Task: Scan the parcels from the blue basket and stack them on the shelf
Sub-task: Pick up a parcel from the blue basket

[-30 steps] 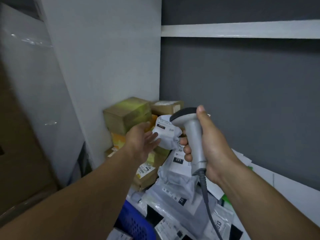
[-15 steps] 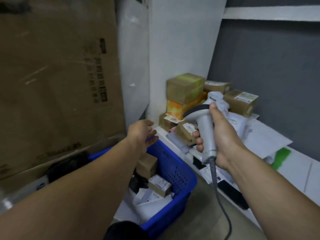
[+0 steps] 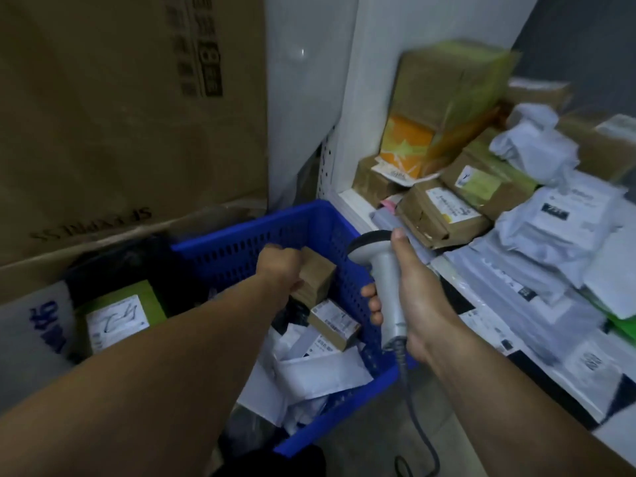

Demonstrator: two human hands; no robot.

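The small brown parcel (image 3: 318, 277) lies by the far right wall of the blue basket (image 3: 241, 232). My left hand (image 3: 279, 270) curls round its near side, I judge to lift it. My right hand (image 3: 420, 304) grips the scanner (image 3: 387, 280) upright over the basket's right rim, ready for the label, with the shelf (image 3: 347, 197) just beside.
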